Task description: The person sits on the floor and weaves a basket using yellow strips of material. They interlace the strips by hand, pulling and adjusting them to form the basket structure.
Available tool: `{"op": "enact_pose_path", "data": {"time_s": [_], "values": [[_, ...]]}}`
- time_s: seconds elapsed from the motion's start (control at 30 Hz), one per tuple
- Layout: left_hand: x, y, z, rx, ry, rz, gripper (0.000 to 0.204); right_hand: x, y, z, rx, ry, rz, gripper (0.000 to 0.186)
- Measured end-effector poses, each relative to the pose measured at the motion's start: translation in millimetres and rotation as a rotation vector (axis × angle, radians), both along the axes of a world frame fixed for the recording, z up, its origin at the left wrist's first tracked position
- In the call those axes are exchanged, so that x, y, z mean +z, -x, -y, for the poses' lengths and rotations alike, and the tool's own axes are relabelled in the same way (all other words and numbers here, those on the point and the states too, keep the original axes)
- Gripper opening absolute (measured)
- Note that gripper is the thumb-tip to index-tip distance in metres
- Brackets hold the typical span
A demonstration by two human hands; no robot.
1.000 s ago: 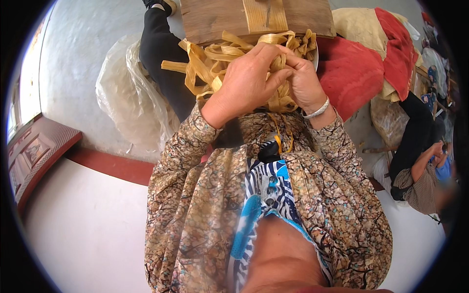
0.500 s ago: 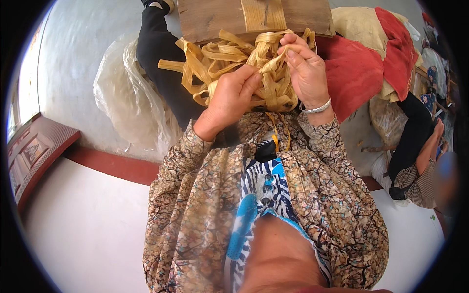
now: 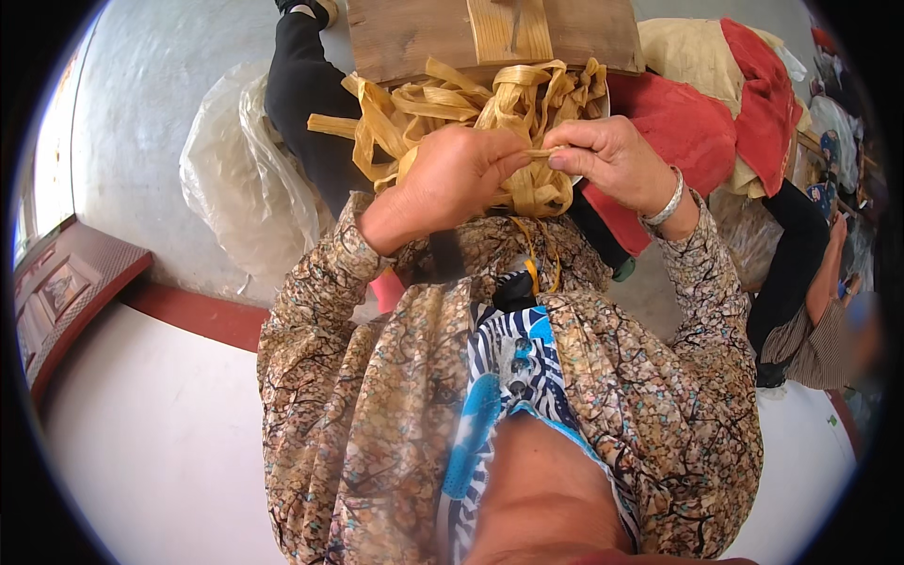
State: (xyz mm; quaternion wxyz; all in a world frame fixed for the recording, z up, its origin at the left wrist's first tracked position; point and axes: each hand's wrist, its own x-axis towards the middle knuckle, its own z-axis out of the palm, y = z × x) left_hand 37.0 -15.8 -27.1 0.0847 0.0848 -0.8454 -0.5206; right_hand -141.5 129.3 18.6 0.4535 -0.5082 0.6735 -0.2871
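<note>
Over a loose heap of flat, straw-coloured braid strips (image 3: 438,102), both my hands meet near the front of the pile. A short length of strip (image 3: 539,153) runs between my fingertips. My left hand (image 3: 450,174) is closed, thumb against the bent forefinger, on one end of that length. On the other end, my right hand (image 3: 617,162) pinches with thumb and forefinger, a silvery bracelet on its wrist. The rest of the strip is hidden behind my fingers. Looped strips (image 3: 541,198) hang below and behind my hands.
A wooden board (image 3: 414,38) with a lighter crosspiece stands just beyond the heap. Red cloth (image 3: 683,127) and tan sacking (image 3: 692,56) lie to the right, a pale plastic bag (image 3: 235,179) to the left. Another person (image 3: 810,320) sits at the far right.
My right hand has come down and nearer from the top of the heap, and my elbows spread wider. The strip between my hands is now short and held level.
</note>
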Motion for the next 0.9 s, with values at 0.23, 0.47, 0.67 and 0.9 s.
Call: {"op": "enact_pose_path", "data": {"time_s": [0.23,0.47,0.67,0.9], "values": [[-2,35,32,0.107,-0.392,0.109,0.027,-25,17,23,-0.404,0.192,0.09,0.014],[-30,75,71,0.217,-0.458,0.055,0.025,-64,41,59,-0.549,0.319,-0.083,0.015],[-54,92,76,0.306,-0.285,0.001,0.019,-86,55,69,-0.546,0.313,-0.27,0.016],[-62,70,77,0.485,0.3,0.039,0.016,-77,65,25,-0.319,0.2,-0.92,0.011]]}}
